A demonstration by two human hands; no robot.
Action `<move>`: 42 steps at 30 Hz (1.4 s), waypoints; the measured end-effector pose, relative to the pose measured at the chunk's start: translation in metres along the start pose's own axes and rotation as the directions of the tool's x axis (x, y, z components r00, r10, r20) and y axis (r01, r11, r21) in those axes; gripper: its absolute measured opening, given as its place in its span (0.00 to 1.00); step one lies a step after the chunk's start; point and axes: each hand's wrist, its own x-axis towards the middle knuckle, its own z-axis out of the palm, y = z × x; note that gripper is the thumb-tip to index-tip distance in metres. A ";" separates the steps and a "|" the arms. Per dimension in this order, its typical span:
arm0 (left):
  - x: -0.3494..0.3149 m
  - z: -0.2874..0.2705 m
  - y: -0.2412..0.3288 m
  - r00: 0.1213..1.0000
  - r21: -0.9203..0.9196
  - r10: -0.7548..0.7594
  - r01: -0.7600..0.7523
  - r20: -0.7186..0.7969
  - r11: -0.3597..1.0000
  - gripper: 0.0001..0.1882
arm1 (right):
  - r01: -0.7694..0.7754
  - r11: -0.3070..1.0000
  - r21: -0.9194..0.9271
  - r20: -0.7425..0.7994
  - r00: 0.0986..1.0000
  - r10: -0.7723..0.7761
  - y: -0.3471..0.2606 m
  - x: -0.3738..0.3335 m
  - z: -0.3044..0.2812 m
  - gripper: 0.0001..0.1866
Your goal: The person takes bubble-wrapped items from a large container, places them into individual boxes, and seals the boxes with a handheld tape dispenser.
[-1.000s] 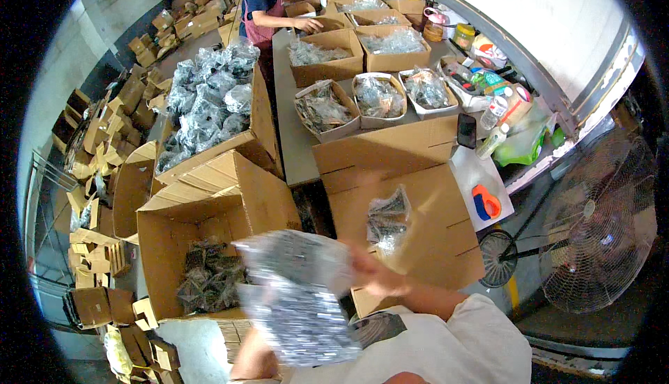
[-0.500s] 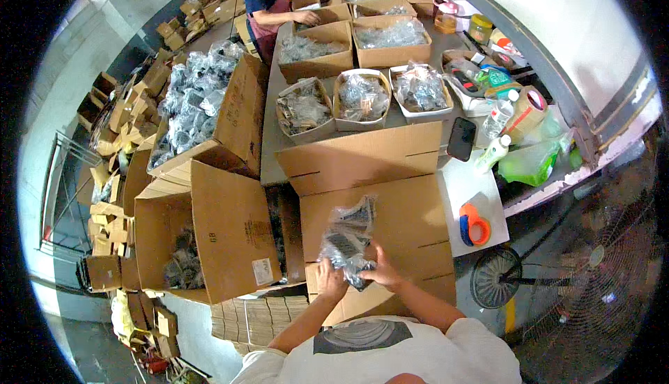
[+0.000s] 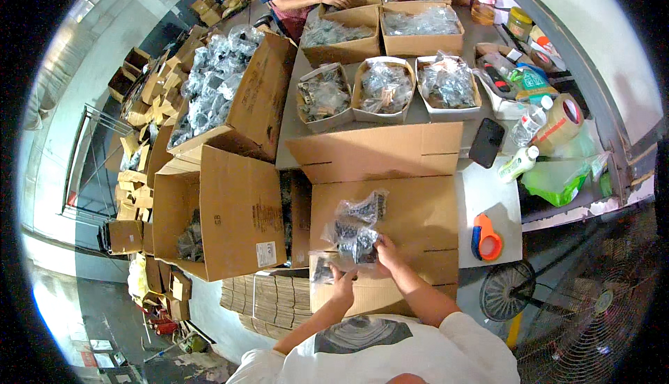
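Observation:
My right hand (image 3: 385,253) is closed on the side of a clear plastic bag (image 3: 359,234) with black parts inside, above the flattened part of a cardboard box (image 3: 411,210). Lower and to the left, my left hand (image 3: 342,286) pinches a small clear plastic packet (image 3: 322,271) with a dark piece in it. Whether this packet is joined to the larger bag, I cannot tell. The exact shape of the bagged parts is blurred by the wrinkled plastic.
Left stands an open carton (image 3: 240,210) with dark parts, below a large carton (image 3: 258,98) heaped with bagged parts. Three white trays (image 3: 383,116) of bagged parts line the table. Right are a phone (image 3: 486,143), a tape dispenser (image 3: 486,237) and a fan (image 3: 603,300). A co-worker (image 3: 293,1) handles boxes beyond.
My hands have moved apart: the left has drawn down from the bag to the small packet, while the right stays on the bag. The whole view has shifted slightly.

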 end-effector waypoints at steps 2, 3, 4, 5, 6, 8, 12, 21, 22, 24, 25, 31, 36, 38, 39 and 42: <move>0.014 0.024 0.009 0.994 -0.070 -0.110 0.109 -0.012 0.992 0.41 | 0.214 0.959 -0.186 -0.046 0.973 -0.226 0.005 0.016 0.004 0.13; 0.032 0.026 0.008 0.992 -0.082 -0.121 0.118 -0.036 0.990 0.37 | 0.216 0.958 -0.187 -0.040 0.973 -0.228 -0.002 0.021 0.009 0.13; 0.061 0.007 0.002 0.980 -0.120 -0.187 0.195 0.075 0.973 0.35 | 0.115 0.893 -0.434 -0.132 0.973 -0.190 -0.017 0.022 0.029 0.15; 0.074 0.011 0.011 0.954 -0.130 -0.270 0.286 0.128 0.949 0.37 | -0.020 0.762 -0.647 -0.254 0.948 -0.191 -0.033 0.022 0.034 0.17; 0.077 0.016 0.018 0.946 -0.010 -0.268 0.274 0.180 0.962 0.33 | -0.051 0.695 -0.717 -0.278 0.935 -0.219 -0.045 0.023 0.032 0.22; 0.061 0.028 0.043 0.926 0.122 -0.273 0.249 0.260 0.961 0.30 | -0.031 0.629 -0.777 -0.289 0.905 -0.311 -0.064 0.026 0.013 0.25; 0.029 -0.001 0.089 0.880 0.693 0.222 -0.468 0.419 0.548 0.31 | 0.186 0.721 -0.668 -0.183 0.897 -0.402 -0.081 0.025 0.012 0.30; 0.149 -0.001 0.033 0.723 0.744 0.656 -0.557 0.217 0.369 0.34 | 0.491 0.662 -0.566 -0.239 0.671 -0.702 -0.151 0.062 0.035 0.15; 0.150 0.004 0.034 0.744 0.747 0.633 -0.542 0.214 0.385 0.34 | 0.506 0.621 -0.599 -0.379 0.505 -0.776 -0.196 0.061 0.022 0.13; 0.150 0.000 0.033 0.792 0.765 0.586 -0.481 0.171 0.428 0.33 | 0.532 0.622 -0.574 -0.601 0.242 -0.761 -0.269 0.089 -0.029 0.10; 0.150 0.003 0.034 0.808 0.773 0.566 -0.460 0.161 0.437 0.33 | 0.524 0.667 -0.529 -0.653 0.251 -0.715 -0.298 0.109 -0.063 0.07; 0.160 0.020 0.030 0.871 0.815 0.474 -0.365 0.127 0.451 0.31 | 0.006 1.000 0.022 -0.457 0.889 0.004 -0.311 0.271 -0.234 0.23; 0.157 -0.004 0.017 0.908 0.838 0.418 -0.207 -0.028 0.506 0.29 | -0.199 0.946 0.257 -0.395 0.871 0.291 -0.321 0.312 -0.172 0.20; 0.162 0.011 0.020 0.915 0.838 0.404 -0.223 0.003 0.499 0.28 | -0.041 0.955 0.293 -0.396 0.904 0.160 -0.347 0.295 -0.187 0.19; 0.164 0.014 0.020 0.919 0.838 0.394 -0.227 0.016 0.496 0.28 | -0.005 0.929 0.369 -0.406 0.898 0.166 -0.358 0.286 -0.194 0.19; 0.157 0.009 0.021 0.932 0.847 0.361 -0.173 -0.024 0.503 0.27 | 0.125 0.961 0.245 -0.266 0.962 -0.058 -0.379 0.228 -0.146 0.22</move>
